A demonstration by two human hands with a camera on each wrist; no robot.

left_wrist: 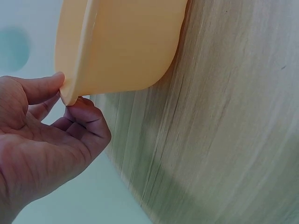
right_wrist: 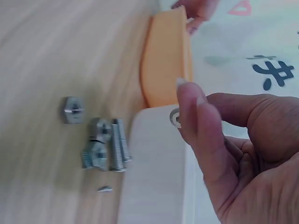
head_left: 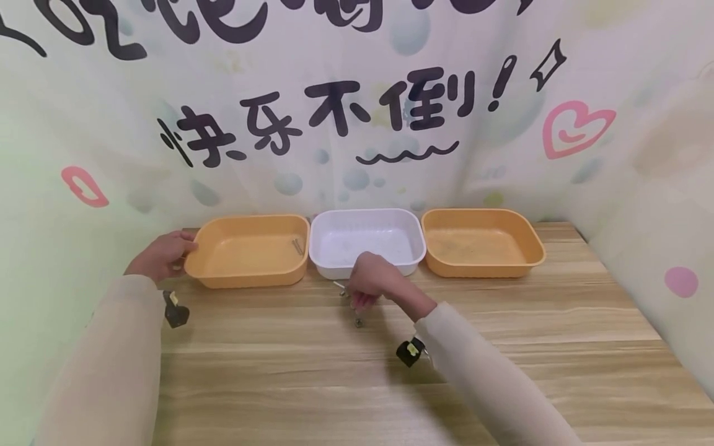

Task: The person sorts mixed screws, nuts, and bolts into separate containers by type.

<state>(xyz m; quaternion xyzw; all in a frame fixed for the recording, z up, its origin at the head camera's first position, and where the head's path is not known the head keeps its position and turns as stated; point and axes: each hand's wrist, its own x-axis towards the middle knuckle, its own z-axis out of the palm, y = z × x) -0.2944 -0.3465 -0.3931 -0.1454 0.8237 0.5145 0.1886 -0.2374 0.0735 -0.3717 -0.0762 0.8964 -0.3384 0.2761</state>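
My left hand (head_left: 165,255) pinches the outer rim of the left orange tray (head_left: 251,280), thumb over the edge and curled fingers under it. Two screws (head_left: 297,246) lie inside that tray, at its right end. Over the table, just in front of the white tray (head_left: 331,271), my right hand (head_left: 370,282) has its fingers bent around a small round metal piece (right_wrist: 175,118), partly hidden behind the fingertips. Below this hand lie a hex nut (right_wrist: 73,110), more nuts (right_wrist: 97,144) close together, two screws (right_wrist: 117,147) and a small metal bit (right_wrist: 105,189).
Another orange tray (head_left: 480,271) stands right of the white one, so the three trays form a row along the back of the wooden table (head_left: 290,378). Behind them hangs a printed cloth (head_left: 334,179). Black wrist cameras (head_left: 411,351) sit at both sleeves.
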